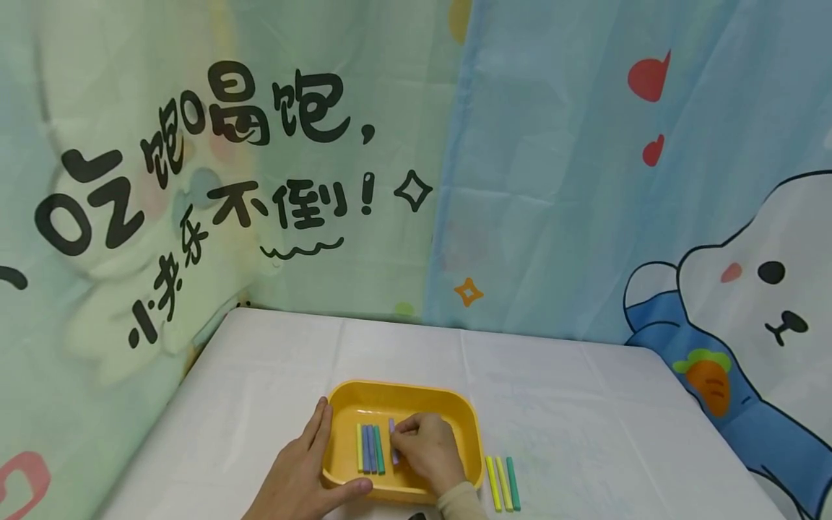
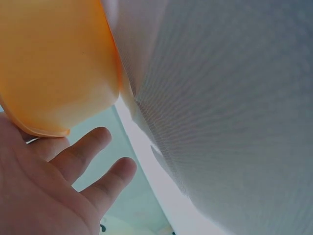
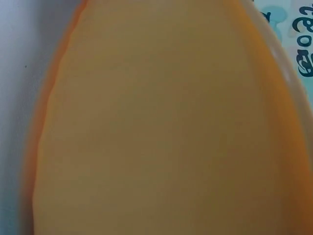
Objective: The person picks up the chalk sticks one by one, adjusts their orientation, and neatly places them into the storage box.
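Note:
A yellow tray stands on the white-covered table. My left hand rests against its left side with fingers extended, the thumb along the front rim. In the left wrist view, the tray's outer wall lies beside the spread fingers. Over the tray, my right hand pinches a purple chalk stick, held nearly upright in the head view and partly hidden by the fingers. Left of it, a yellow chalk stick, two bluish-purple ones and a green one lie side by side in the tray.
To the right of the tray, two yellow chalk sticks and a green one lie on the white tablecloth. Printed curtains hang behind the table and along its left side. A small black object shows at the bottom edge.

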